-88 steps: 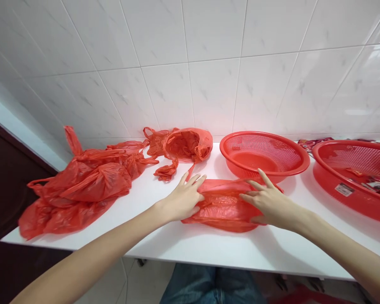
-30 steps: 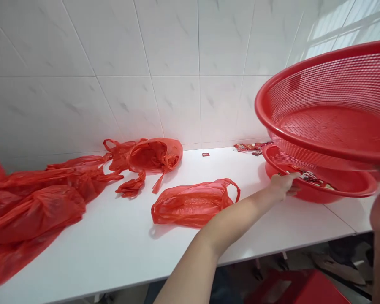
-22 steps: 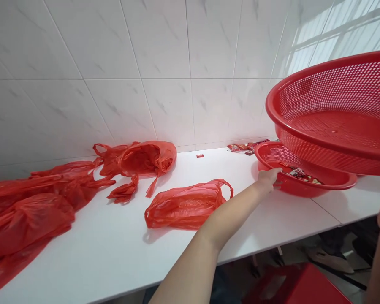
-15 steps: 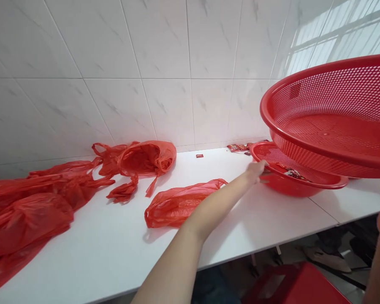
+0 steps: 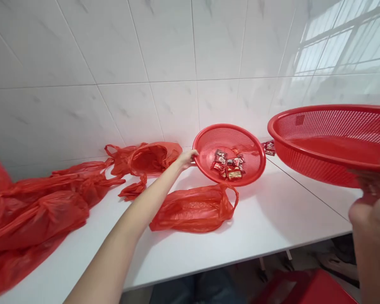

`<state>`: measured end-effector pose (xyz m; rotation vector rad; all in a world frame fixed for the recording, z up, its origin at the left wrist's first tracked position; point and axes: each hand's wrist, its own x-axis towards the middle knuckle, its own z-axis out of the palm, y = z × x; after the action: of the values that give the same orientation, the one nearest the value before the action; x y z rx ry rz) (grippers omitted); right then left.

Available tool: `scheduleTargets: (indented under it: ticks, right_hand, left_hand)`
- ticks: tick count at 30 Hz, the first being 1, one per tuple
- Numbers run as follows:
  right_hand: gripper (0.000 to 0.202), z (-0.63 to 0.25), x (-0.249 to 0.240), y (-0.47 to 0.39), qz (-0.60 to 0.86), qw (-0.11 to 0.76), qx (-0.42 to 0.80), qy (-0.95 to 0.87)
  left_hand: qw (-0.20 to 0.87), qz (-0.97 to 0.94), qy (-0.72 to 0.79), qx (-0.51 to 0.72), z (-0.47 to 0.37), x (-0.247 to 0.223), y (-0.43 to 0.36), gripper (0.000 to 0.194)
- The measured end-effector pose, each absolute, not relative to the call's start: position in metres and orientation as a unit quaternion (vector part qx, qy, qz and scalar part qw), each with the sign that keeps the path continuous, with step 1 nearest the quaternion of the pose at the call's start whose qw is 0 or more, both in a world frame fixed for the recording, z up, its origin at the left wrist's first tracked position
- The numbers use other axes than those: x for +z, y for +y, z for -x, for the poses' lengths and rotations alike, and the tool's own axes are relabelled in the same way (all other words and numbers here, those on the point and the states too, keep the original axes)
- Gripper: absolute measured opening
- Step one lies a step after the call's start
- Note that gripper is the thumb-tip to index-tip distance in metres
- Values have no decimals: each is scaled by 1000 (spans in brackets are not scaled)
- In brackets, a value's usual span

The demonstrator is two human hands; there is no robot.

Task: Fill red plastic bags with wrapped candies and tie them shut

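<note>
- As the right hand (image 5: 375,211) (blurred, and cut off at the edge) seems to grip the near rim of the large basket (image 5: 304,164), which looks raised over the worktop (image 5: 266,223), things appear to be midway.
- Close in front of the person, the bag (image 5: 193,209) is already laid out on its side, mouth spread and one handle looped to the right; neither of the hands holds it.
- Just beyond the bag, the left hand (image 5: 186,159) is closed on the left rim of the small basket (image 5: 223,137), tilted so that its inside faces the person. Whether its base touches the worktop, I cannot tell.
- Judged from this, the spreading of the bag looks done; what seems left is to free the hands, since neither basket has been let go.
- Clustered in the bottom of the small basket lie the packets (image 5: 228,165), to the right of the left hand and well apart from the right hand.
- Left of the left arm, a bag heap (image 5: 41,215) covers the worktop's end; a crumpled bag (image 5: 134,191) and, farther back, a gaping bag (image 5: 152,158) lie between it and the small basket.
- Farthest off, stray packets (image 5: 269,147) lie near the wall (image 5: 171,55), between the two baskets.
</note>
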<state>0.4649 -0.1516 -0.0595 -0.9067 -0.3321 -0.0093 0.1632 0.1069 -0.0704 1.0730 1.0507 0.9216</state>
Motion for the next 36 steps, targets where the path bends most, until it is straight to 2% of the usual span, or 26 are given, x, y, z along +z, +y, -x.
scheduleTargets:
  ticks: [3,9,16,20,26,30,36]
  right_hand:
    - [18,-447,-64,-134,469,875,-5,-117]
    - [17,-447,-90,-106,503,856,115,-21]
    - [14,-444,-108,-102,517,849,107,-1]
    - [4,-446,-123,-104,536,827,157,-61]
    - [23,-433,-136,-103,564,777,243,-137]
    - [29,-409,-137,-98,577,746,227,-244]
    - [21,-364,-130,-91,535,689,192,-449]
  left_hand:
    - [635,-452,485,396,-128,-81,107,20]
    - [641,-428,502,392,-101,-103,102,20]
    - [658,-424,490,385,-101,-111,103,16]
    - [668,-431,481,371,-105,-112,104,14]
    - [682,-450,466,339,-117,-114,101,12]
    - [683,-472,455,322,-131,-115,94,13]
    - [667,-528,444,281,-141,-102,81,22]
